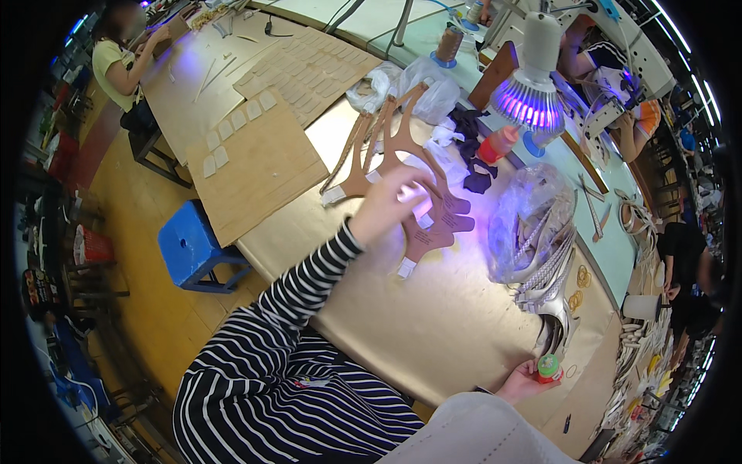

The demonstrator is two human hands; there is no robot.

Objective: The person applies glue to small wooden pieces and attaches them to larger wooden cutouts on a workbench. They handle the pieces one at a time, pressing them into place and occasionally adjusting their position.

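Reaching with left hand (389, 203) over brown pieces (434, 238) on bench (417, 325), could not tell fingers' grip in glare | with right hand (519, 382), held green-lidded red jar (549, 370) in fingers, farther right | judged step as handling pieces; judged next move to need steady jar

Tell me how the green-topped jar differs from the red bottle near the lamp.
The green-topped jar is in the right hand; the red bottle is unheld. The jar's top is green; the bottle's is pinkish. The jar shows low in the picture; the bottle, higher up. Both have red on them.
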